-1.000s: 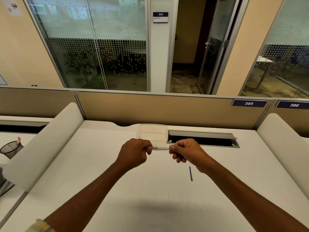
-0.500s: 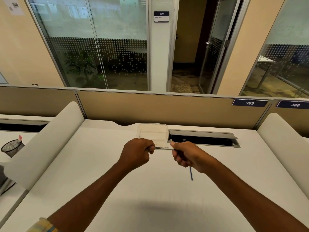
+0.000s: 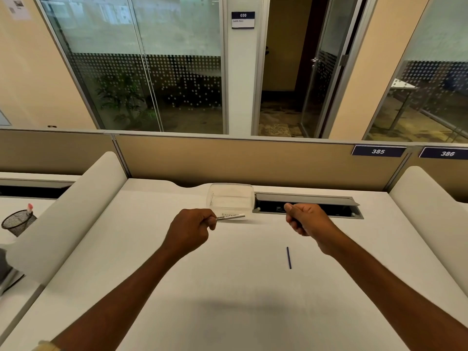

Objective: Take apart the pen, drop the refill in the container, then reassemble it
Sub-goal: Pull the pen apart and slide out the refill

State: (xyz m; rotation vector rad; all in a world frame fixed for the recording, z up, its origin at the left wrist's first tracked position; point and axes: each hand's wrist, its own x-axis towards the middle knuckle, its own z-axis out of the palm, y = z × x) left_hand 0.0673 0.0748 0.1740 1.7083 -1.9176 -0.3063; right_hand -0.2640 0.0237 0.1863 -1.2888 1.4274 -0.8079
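A white desk [image 3: 228,287] carries a clear plastic container [image 3: 213,198] at its far edge. The left hand [image 3: 190,229] pinches one end of the pen [image 3: 230,216], which juts right, just in front of the container. The right hand [image 3: 309,221] is curled, well apart to the right; whether it holds anything cannot be told. A thin blue refill [image 3: 288,257] lies on the desk nearer.

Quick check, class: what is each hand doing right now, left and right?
Left hand: closed, gripping the pen barrel by one end.
Right hand: fingers curled; whether it holds anything cannot be told.
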